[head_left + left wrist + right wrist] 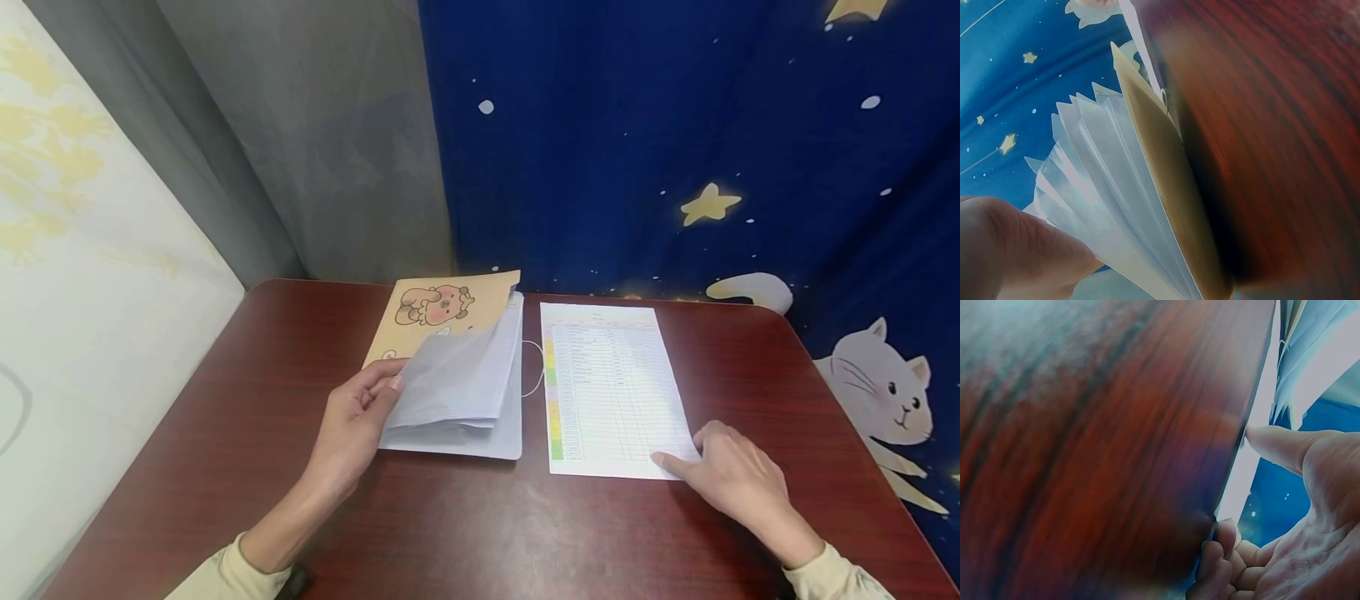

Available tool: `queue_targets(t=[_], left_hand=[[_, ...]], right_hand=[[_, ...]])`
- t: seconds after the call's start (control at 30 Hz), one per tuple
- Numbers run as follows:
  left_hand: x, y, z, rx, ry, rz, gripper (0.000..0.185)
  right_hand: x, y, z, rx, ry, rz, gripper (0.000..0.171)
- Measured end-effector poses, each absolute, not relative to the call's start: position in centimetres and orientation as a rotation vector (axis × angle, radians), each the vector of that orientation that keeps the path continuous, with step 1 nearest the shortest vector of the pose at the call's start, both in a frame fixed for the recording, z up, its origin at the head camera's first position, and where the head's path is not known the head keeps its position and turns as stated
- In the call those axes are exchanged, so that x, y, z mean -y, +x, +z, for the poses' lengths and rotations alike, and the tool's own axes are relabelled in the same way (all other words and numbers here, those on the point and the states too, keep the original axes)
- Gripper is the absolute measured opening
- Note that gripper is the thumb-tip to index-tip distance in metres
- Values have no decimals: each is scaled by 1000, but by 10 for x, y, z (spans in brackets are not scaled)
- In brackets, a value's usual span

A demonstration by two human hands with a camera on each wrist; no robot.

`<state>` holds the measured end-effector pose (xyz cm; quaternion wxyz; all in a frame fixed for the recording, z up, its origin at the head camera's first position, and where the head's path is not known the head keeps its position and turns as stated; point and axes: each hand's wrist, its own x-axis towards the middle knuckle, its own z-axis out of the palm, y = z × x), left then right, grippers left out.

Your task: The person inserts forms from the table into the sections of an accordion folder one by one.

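- Table [465,533]: dark red-brown wood-grain top with rounded far corners. The near part is bare apart from two forearms in pale yellow sleeves.
- Left hand [352,425]: at the left edge of the folder [457,375], thumb over a lifted fan of clear pockets and fingers under them, pinching the bundle. The left wrist view shows the thumb [1016,244] against the fanned pockets.
- Right hand [731,475]: fingers loosely curled, index fingertip pressing the near right corner of the sheet [611,383]. It grips nothing. The right wrist view shows the thumb [1279,444] extended toward the paper edge.
- Folder: lies left of centre on the table, back cover flat, tan front cover with a cartoon animal raised at the far side. A thin white elastic loop shows at its right edge.
- Sheet: a printed table with a yellow-green column down its left side, flat on the table, just right of the folder and not touching it.
- Far side: a grey curtain [322,150] behind the left half, a dark blue cloth [675,142] with stars and a white cat behind the right.
- Left: a pale panel [82,275] with yellow leaf marks leans beside the table.
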<state>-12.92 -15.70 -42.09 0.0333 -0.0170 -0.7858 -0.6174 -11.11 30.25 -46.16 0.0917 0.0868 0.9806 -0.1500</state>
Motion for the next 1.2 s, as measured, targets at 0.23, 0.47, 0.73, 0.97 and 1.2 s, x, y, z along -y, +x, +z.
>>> queue_targets(t=[0.23,0.47,0.73,0.97,1.2], left_hand=[[157,-129,-420,2418,-51,-1894,28],[155,-127,-417,2404,-41,-1907,27],[156,-128,-418,2415,-52,-1902,27],[156,-129,-419,2420,-57,-1890,27],[156,-127,-419,2434,-32,-1877,27]], right_hand=[[-304,-111,-463,-2923,240,-446,85],[-304,-108,-460,-2942,239,-464,78],[-309,-108,-460,-2916,260,-512,82],[-311,-108,-465,-2880,265,-551,85],[-314,-106,-468,-2951,158,-587,57]])
